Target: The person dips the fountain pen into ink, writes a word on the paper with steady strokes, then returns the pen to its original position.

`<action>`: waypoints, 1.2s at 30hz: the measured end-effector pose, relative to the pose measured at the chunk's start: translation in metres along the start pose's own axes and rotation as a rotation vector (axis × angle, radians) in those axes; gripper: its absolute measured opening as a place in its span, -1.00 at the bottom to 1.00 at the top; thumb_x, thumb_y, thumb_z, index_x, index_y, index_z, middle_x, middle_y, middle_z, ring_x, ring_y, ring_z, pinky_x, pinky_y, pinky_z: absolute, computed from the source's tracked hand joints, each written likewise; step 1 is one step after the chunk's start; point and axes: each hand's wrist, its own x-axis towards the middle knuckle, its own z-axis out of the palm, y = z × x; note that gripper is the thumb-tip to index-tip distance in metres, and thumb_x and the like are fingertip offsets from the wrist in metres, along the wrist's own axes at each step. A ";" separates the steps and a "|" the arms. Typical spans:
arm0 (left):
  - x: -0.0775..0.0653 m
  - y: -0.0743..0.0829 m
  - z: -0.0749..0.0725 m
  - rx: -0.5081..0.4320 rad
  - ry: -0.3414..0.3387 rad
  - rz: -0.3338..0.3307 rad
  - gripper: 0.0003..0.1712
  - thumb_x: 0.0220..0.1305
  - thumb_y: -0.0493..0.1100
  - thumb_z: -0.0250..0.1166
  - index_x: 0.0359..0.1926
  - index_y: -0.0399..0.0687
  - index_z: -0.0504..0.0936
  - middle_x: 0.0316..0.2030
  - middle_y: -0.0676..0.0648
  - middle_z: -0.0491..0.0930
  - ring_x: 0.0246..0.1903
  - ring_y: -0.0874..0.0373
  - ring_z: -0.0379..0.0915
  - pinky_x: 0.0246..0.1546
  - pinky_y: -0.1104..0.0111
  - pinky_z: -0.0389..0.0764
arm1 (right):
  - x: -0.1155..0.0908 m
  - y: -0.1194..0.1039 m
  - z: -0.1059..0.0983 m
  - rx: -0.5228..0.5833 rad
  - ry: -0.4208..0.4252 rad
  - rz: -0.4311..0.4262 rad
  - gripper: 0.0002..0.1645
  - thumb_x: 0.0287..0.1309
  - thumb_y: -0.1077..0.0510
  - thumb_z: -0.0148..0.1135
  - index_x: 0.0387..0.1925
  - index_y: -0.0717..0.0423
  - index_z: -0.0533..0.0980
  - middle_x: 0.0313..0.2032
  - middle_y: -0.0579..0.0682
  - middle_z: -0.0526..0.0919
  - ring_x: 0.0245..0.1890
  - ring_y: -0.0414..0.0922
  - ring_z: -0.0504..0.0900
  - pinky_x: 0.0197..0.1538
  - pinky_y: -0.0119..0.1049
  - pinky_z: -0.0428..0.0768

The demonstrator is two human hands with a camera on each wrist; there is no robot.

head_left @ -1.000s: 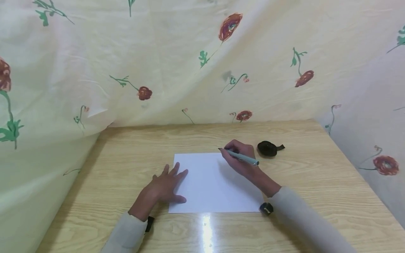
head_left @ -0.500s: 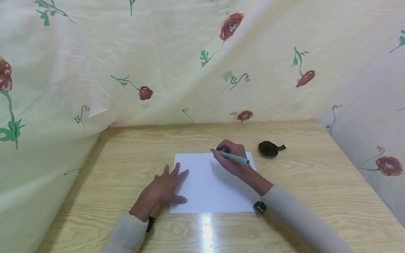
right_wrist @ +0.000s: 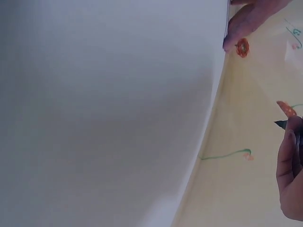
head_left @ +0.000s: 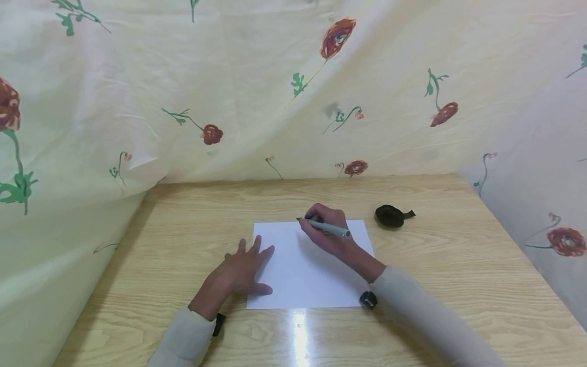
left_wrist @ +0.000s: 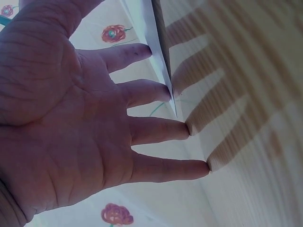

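A white sheet of paper [head_left: 293,278] lies on the wooden table. My left hand [head_left: 242,270] rests across its left edge, fingers spread and straight. In the left wrist view, two of the fingertips [left_wrist: 142,50] meet the paper while two others meet the wood. My right hand [head_left: 326,240] pinches a grey-green pen [head_left: 331,228] over the paper's upper half. The dark pen tip [right_wrist: 280,124] points left and stands off the sheet in the right wrist view. No marks show on the visible paper.
A black roll with a short loose end [head_left: 390,216], resembling tape, lies right of the paper. Behind and beside the table [head_left: 449,244] hangs a cream flowered cloth [head_left: 257,102]. Light glares off the wood below the paper.
My right hand has moved left across the upper part of the paper with the pen in its fingers, uncovering the sheet's right edge. The left hand has stayed in place.
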 end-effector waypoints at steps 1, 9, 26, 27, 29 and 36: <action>0.000 0.000 0.000 0.002 -0.001 -0.003 0.10 0.05 0.22 0.50 0.53 0.05 0.19 0.53 -0.32 -0.05 0.43 -0.52 -0.19 0.08 -0.50 0.18 | 0.001 -0.001 0.002 0.003 -0.010 0.007 -0.89 0.04 0.27 0.40 -0.50 0.15 0.59 -0.61 -0.12 0.64 -0.67 -0.27 0.50 -0.58 -0.46 0.46; 0.002 -0.004 0.003 0.003 -0.010 -0.008 0.11 0.06 0.24 0.49 0.54 0.09 0.17 0.54 -0.30 -0.07 0.44 -0.51 -0.22 0.11 -0.49 0.16 | 0.004 -0.008 0.018 0.040 -0.142 0.194 -0.92 0.06 0.22 0.37 -0.50 0.09 0.61 -0.58 -0.16 0.64 -0.61 -0.22 0.50 -0.52 -0.41 0.46; 0.002 -0.003 0.001 0.017 -0.027 -0.017 0.11 0.07 0.27 0.47 0.55 0.11 0.16 0.54 -0.29 -0.09 0.44 -0.49 -0.22 0.12 -0.48 0.17 | 0.007 -0.001 0.036 0.176 -0.321 0.375 -0.89 0.11 0.21 0.41 -0.50 0.11 0.68 -0.59 -0.15 0.67 -0.57 -0.15 0.56 -0.48 -0.37 0.46; 0.002 -0.003 0.001 0.016 -0.026 -0.018 0.11 0.07 0.27 0.47 0.55 0.11 0.16 0.54 -0.29 -0.09 0.44 -0.49 -0.23 0.12 -0.48 0.16 | 0.007 -0.001 0.037 0.184 -0.323 0.370 -0.89 0.11 0.21 0.42 -0.50 0.11 0.68 -0.59 -0.15 0.67 -0.57 -0.16 0.56 -0.48 -0.37 0.45; 0.002 -0.003 0.000 0.018 -0.023 -0.014 0.11 0.06 0.27 0.47 0.54 0.10 0.17 0.54 -0.30 -0.07 0.44 -0.50 -0.22 0.11 -0.48 0.17 | 0.006 -0.001 0.038 0.186 -0.324 0.361 -0.90 0.10 0.21 0.43 -0.50 0.11 0.68 -0.59 -0.16 0.67 -0.57 -0.16 0.55 -0.48 -0.37 0.44; 0.003 -0.002 -0.001 0.022 -0.023 -0.013 0.11 0.06 0.28 0.47 0.54 0.12 0.17 0.54 -0.29 -0.08 0.44 -0.51 -0.22 0.11 -0.48 0.18 | 0.007 -0.004 0.040 0.190 -0.333 0.341 -0.90 0.09 0.21 0.43 -0.50 0.10 0.68 -0.58 -0.17 0.66 -0.55 -0.17 0.54 -0.45 -0.37 0.45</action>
